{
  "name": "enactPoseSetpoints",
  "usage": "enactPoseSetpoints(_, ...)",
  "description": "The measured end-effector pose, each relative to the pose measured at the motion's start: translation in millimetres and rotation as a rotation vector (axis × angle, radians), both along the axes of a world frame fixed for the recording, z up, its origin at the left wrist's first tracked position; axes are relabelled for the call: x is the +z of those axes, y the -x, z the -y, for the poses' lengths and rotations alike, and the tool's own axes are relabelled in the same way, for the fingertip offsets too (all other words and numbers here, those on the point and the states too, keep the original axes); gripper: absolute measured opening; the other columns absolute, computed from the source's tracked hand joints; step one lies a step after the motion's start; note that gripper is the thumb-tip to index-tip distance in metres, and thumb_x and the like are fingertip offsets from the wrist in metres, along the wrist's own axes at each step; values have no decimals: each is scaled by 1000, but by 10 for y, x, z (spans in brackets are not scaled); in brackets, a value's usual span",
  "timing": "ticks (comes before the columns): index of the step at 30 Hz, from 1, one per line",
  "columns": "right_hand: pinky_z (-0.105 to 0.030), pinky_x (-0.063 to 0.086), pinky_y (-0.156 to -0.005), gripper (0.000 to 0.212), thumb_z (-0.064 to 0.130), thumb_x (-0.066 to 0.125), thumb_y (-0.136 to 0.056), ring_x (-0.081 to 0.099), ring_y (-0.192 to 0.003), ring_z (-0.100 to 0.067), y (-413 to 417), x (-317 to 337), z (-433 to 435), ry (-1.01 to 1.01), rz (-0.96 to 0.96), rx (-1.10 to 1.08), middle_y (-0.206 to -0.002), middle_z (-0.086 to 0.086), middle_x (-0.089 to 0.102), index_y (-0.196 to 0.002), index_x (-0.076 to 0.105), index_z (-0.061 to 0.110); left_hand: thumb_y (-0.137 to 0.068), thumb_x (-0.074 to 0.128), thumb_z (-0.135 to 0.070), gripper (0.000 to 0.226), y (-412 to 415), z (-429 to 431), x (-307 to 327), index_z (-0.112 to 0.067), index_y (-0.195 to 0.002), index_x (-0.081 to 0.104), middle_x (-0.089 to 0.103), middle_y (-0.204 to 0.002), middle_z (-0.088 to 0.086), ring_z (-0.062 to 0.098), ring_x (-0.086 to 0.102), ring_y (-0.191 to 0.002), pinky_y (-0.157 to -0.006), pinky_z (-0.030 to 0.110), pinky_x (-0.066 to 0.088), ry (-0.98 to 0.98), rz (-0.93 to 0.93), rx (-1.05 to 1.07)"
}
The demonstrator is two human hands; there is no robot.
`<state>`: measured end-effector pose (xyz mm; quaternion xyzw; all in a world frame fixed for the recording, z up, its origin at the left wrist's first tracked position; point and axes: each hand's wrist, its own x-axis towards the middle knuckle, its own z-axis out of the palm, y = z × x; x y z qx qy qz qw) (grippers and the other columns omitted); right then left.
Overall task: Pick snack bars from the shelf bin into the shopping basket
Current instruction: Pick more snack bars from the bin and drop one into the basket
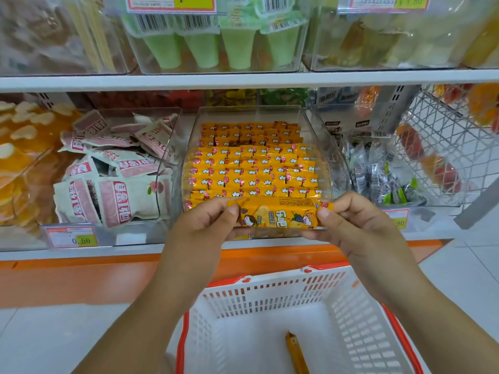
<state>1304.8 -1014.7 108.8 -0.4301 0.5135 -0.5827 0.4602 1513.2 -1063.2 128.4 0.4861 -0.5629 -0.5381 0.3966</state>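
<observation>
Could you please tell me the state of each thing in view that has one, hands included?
held snack bar: level, wrapped, held in front of the bin, above the basket.
left hand: pinches the bar's left end.
right hand: pinches the bar's right end.
shelf bin: open-topped, stocked with rows of bars.
shopping basket: holds one bar.
bar in basket: lying on the basket floor.

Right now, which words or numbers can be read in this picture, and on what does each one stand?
"0.50": left price tag, under the pink packets.
"90": right price tag, partly hidden.
Held snack bar, pink packets, upper tags: print too blurred to read.
</observation>
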Motion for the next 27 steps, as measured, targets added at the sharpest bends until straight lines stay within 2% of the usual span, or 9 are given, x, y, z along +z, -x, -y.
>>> enactPoseSetpoints(2,-58,50,-94,45,60,84,-56,74,-79,-29,-16,7,4,33,25,-8,-76,-2,68,-72,61,25,-100,50,-16,24,47,-13,-4,-28,-92,68,75,-85,-13,9,74,-83,-84,28,50,45,-28,42)
enactPoseSetpoints(4,-47,57,-82,43,51,84,-62,74,-76,-32,-27,40,4,61,41,-32,-73,-4,68,-80,60,21,-98,54,-12,26,59,-1,-24,-36,-103,61,73,-81,0,16,75,-77,-80,31,54,90,-70,77)
enactPoseSetpoints(6,-33,60,-66,32,31,73,-74,74,-76,-34,-41,85,-7,83,42,-42,-81,-8,74,-92,52,14,-96,56,-10,32,49,11,-29,-42,-98,56,69,-71,8,21,74,-69,-73,32,57,150,-68,75)
enactPoseSetpoints(8,-30,59,-61,23,16,63,-79,74,-76,-34,-56,118,-25,88,10,-44,-88,-9,75,-97,48,10,-96,56,-7,27,42,9,-27,-34,-93,58,69,-68,4,20,73,-66,-65,27,58,161,-60,60)
enactPoseSetpoints(12,-30,60,-65,16,21,63,-81,74,-81,-34,-32,88,-26,74,-28,-51,-79,-10,72,-90,61,8,-95,57,-7,16,34,28,-21,-19,-93,67,74,-77,0,15,74,-71,-61,23,58,68,-112,44)
enactPoseSetpoints(17,-27,58,-76,41,48,84,-59,75,-85,-29,4,49,-21,51,-2,43,-88,-8,75,-90,69,25,-77,70,-17,18,-11,67,-27,-19,-94,73,76,-83,0,18,74,-73,-64,23,59,-33,-218,16)
enactPoseSetpoints(20,-27,58,-78,50,50,90,-50,75,-83,-30,29,24,-3,30,24,40,-87,-4,75,-89,70,27,-74,72,-6,25,-30,81,-36,-18,-97,72,77,-90,2,23,75,-76,-64,20,57,-38,-214,-14)
enactPoseSetpoints(22,-31,59,-77,45,45,88,-55,74,-85,-34,34,36,14,21,55,38,-92,-8,75,-90,70,22,-72,69,-8,25,-34,82,-34,-13,-96,71,76,-86,6,24,75,-79,-66,21,58,-38,-254,-31)
enactPoseSetpoints(27,-25,58,-62,37,21,70,-64,74,-84,-35,37,84,26,-24,211,49,-94,-23,73,-93,61,1,-73,63,-14,27,-44,106,-57,-11,-98,72,76,-87,14,28,75,-85,-70,25,60,-57,-318,-46)
